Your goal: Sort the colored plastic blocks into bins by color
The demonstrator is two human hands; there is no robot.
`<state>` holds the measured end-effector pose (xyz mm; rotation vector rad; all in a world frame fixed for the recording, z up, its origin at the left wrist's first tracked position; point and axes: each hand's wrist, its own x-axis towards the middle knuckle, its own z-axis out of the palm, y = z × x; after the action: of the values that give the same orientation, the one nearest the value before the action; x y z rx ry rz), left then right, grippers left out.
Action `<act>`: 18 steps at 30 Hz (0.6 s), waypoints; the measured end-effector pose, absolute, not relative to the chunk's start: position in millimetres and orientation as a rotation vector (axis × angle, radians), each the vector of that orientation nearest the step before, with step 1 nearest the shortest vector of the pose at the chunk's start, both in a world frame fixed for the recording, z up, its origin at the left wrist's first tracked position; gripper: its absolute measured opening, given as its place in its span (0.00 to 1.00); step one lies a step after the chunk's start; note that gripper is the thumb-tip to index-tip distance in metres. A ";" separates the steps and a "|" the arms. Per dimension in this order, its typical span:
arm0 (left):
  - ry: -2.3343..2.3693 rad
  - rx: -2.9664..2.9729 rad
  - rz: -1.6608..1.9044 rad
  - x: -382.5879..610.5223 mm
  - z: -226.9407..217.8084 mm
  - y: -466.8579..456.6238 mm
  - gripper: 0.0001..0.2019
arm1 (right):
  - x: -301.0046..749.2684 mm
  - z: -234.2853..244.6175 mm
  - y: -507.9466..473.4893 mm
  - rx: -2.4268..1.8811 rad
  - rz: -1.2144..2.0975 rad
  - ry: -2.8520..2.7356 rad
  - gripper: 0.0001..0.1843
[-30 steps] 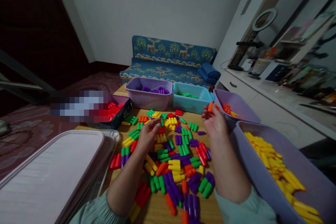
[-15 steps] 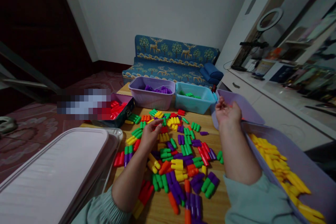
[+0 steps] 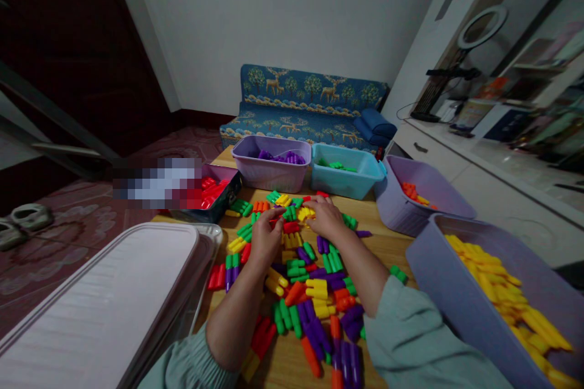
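A heap of coloured plastic blocks [image 3: 310, 279], red, yellow, green, purple and orange, covers the wooden table [image 3: 387, 244]. My left hand [image 3: 267, 234] rests on the heap's far left side with its fingers curled in a pinch; what they hold is hidden. My right hand [image 3: 326, 216] lies palm down just to its right, fingers bent over a cluster of yellow blocks [image 3: 305, 213]. The two hands almost touch, with a red block [image 3: 292, 227] between them.
Behind the heap stand a purple bin [image 3: 271, 175] of purple blocks and a teal bin [image 3: 344, 177] of green ones. On the right are a lilac bin [image 3: 424, 206] with orange blocks and a large bin [image 3: 456, 310] of yellow ones. A dark box [image 3: 219, 197] holds red blocks. A lidded container [image 3: 100, 292] fills the near left.
My right hand carried an orange block to the lilac bin, let it go there, and came back left onto the heap. My left hand barely moved.
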<state>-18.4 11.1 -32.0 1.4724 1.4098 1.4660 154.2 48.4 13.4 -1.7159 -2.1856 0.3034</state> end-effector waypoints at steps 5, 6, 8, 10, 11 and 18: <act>1.468 1.585 1.412 -18.6 -34.9 11.9 0.12 | 143.5 24.4 35.0 -1.876 0.113 -2.371 0.22; 1.472 1.598 1.403 -18.7 -34.8 11.8 0.12 | 143.0 26.5 33.5 -1.896 0.131 -2.366 0.22; 1.478 1.618 1.390 -18.8 -34.1 11.3 0.12 | 143.4 30.5 31.3 -1.929 0.149 -2.347 0.20; 1.483 1.630 1.388 -18.8 -33.2 10.9 0.12 | 144.3 33.7 28.9 -1.957 0.120 -2.359 0.18; 1.486 1.631 1.392 -18.7 -32.9 10.8 0.12 | 144.5 34.7 27.3 -1.963 0.099 -2.386 0.18; 1.498 1.664 1.360 -18.9 -31.4 10.5 0.11 | 138.7 29.2 15.0 -1.980 -0.041 -2.496 0.18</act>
<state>-18.9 10.5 -31.4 1.6643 1.4983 1.3600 138.7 15.0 29.2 -1.9801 -2.4956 -0.0414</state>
